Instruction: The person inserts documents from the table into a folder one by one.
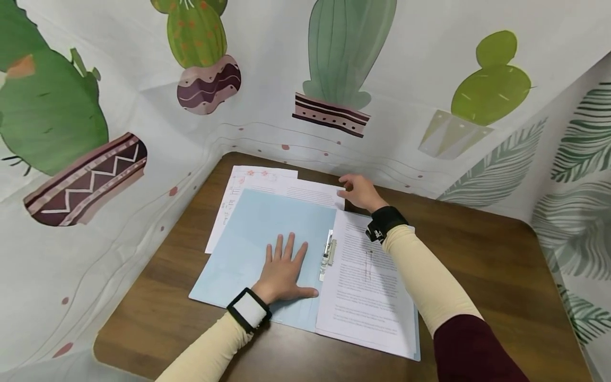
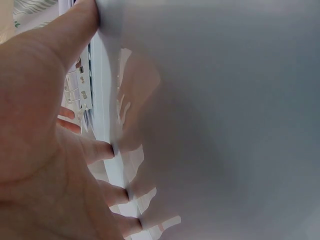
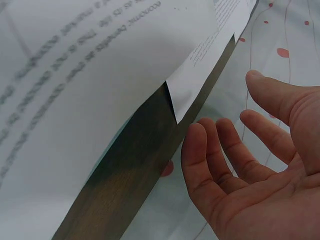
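An open light blue folder [image 1: 267, 228] lies on a brown table [image 1: 477, 254]. My left hand [image 1: 284, 270] presses flat on its left flap, fingers spread, beside the metal clip [image 1: 328, 253]. In the left wrist view the palm [image 2: 50, 150] lies against the blue flap [image 2: 225, 125], with the clip [image 2: 77, 92] behind it. A stack of printed sheets [image 1: 367, 281] fills the folder's right side. My right hand [image 1: 361, 191] sits at the far corner of a printed sheet [image 1: 315, 192]. Its fingers [image 3: 200, 155] are loosely bent by the sheet's corner [image 3: 182, 97], gripping nothing.
More loose sheets [image 1: 248, 180] stick out from under the folder at the far left. A cactus-print cloth [image 1: 334, 79] walls in the table on the left, back and right. In the right wrist view the cloth [image 3: 280, 40] meets the table edge [image 3: 135, 165].
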